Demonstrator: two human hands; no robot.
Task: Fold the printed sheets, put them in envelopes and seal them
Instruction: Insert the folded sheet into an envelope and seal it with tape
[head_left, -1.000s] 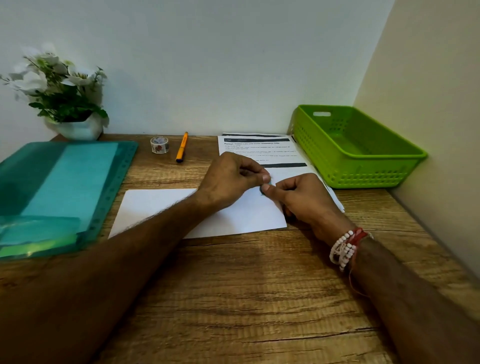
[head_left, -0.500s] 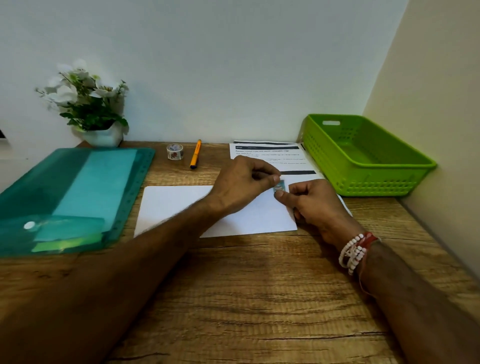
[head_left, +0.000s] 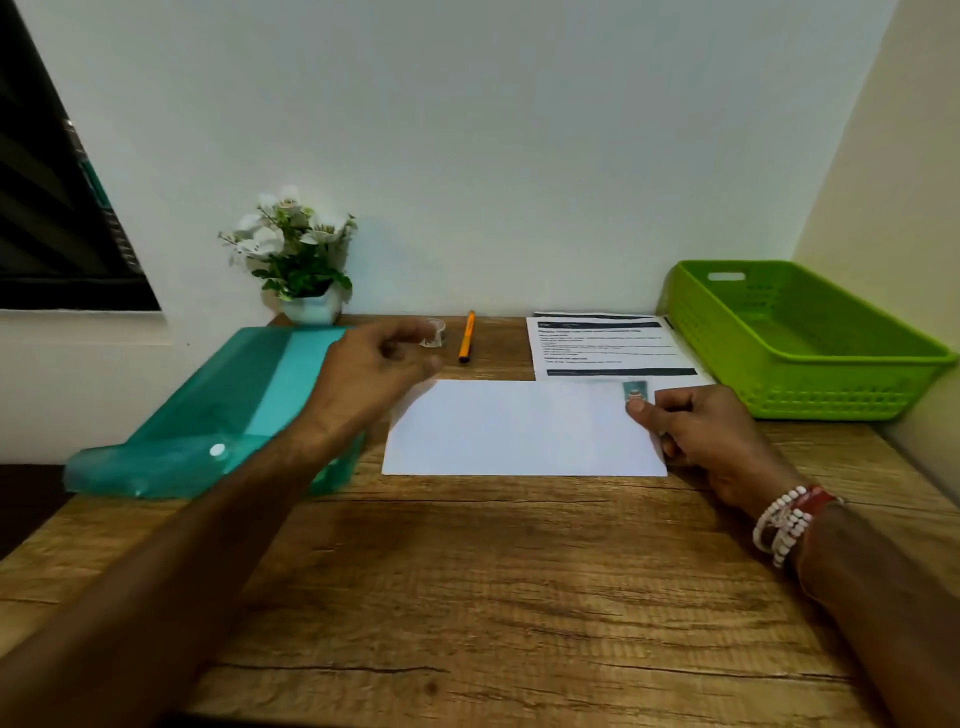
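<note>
- Since half a second earlier, the left hand (head_left: 374, 369) had left the right end of the envelope (head_left: 519, 431), where it had met the right hand, and swung out past the envelope's far left corner.
- That left hand was smeared by motion, with its fingers loosely curled. I could not tell whether it held anything.
- The right hand (head_left: 711, 436) pinched the envelope's right end, its thumb on top just below a small sticker (head_left: 635, 391) at the far right corner.
- The envelope lay flat on the bench (head_left: 493, 571), its long axis running left to right in front of the person.
- The printed sheets (head_left: 602, 345) lay just behind the envelope, toward its right half, and so nearer the right hand.
- A tape roll (head_left: 434, 332) and an orange pen (head_left: 466, 338) lay behind the envelope's left end, the roll at the left hand's fingertips.
- A teal folder (head_left: 234, 405) lay left of the envelope and a green basket (head_left: 831, 405) to its right.
- The left hand looked to be going for the roll, which would point to sealing, while the right hand pinned the envelope.
</note>
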